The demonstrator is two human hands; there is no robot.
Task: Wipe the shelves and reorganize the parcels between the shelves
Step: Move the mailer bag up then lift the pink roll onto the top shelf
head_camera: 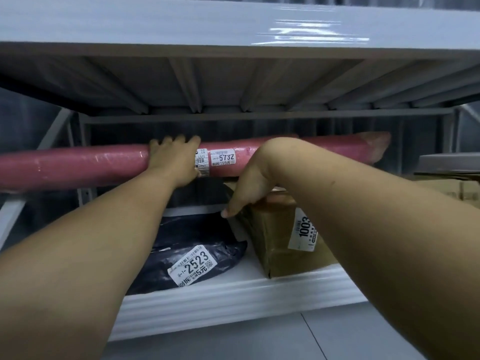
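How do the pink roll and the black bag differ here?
The pink roll is a long, stiff tube held up across the shelf bay by the left hand; the black bag is short, soft and crumpled, lying on the lower shelf. The roll's label reads 5732, the bag's 2523. Nothing touches the bag. Both are plastic-wrapped parcels with white labels.

One view only, from my head. It faces forward and slightly down into the lower shelf point(233, 302) bay, close in, upper shelf point(181, 27) topping the frame.
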